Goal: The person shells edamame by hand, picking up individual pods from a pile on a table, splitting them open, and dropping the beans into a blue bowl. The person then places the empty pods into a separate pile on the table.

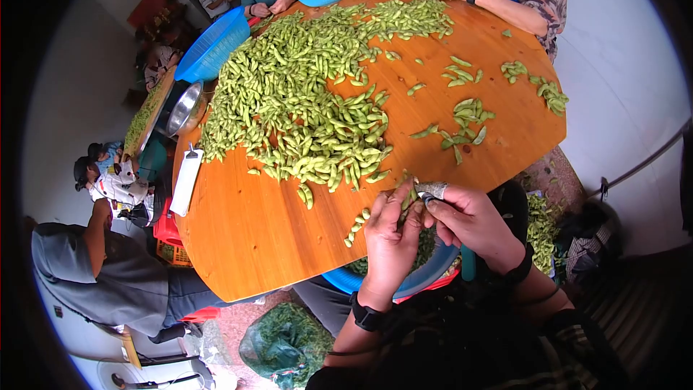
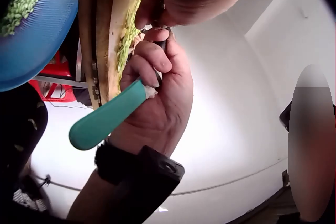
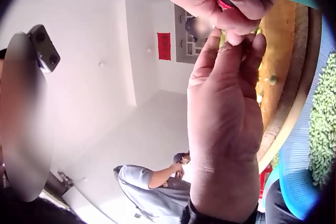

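Note:
My left hand (image 1: 393,238) is over the near table edge, its fingers and thumb pinching a green soybean pod (image 1: 408,192). Close against it, my right hand (image 1: 476,225) grips a tool with a teal handle (image 2: 107,119); the tool's working end is mostly hidden by the fingers. Both hands' fingertips meet at the pod. Below them a blue basket (image 1: 427,285) holds shelled green beans (image 3: 323,121). A few loose beans (image 1: 355,228) lie on the wood beside my left hand.
A large heap of pods (image 1: 289,87) covers the middle and left of the wooden table (image 1: 245,245). Small pod piles (image 1: 465,119) lie at right. Blue baskets (image 1: 211,45), a metal bowl (image 1: 186,110) and a white clipboard (image 1: 187,182) stand around the left edge. People sit around it.

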`<action>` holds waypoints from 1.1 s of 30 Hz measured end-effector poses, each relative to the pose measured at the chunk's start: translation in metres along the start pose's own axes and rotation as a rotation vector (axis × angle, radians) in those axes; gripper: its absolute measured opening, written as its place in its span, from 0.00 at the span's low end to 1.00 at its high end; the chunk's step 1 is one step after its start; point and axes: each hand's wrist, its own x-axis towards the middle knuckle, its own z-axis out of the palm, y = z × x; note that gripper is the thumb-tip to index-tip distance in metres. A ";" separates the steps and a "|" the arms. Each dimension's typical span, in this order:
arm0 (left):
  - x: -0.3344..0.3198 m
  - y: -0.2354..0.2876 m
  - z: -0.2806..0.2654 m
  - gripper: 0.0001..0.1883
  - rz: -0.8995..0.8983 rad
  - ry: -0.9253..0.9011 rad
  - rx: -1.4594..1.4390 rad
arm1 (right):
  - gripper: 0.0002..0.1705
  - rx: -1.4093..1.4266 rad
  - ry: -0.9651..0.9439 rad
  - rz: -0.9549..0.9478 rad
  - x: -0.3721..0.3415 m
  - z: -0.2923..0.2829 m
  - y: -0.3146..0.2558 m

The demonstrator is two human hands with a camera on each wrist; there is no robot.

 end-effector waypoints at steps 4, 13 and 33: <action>0.001 0.006 -0.002 0.18 -0.009 0.018 -0.063 | 0.09 -0.060 -0.019 -0.013 0.001 -0.001 0.007; 0.005 0.005 0.002 0.24 0.113 0.066 0.122 | 0.06 -0.199 0.022 -0.093 0.007 -0.003 0.013; -0.004 0.002 -0.001 0.21 -0.050 0.031 0.135 | 0.08 -0.118 -0.025 -0.035 0.008 -0.002 0.019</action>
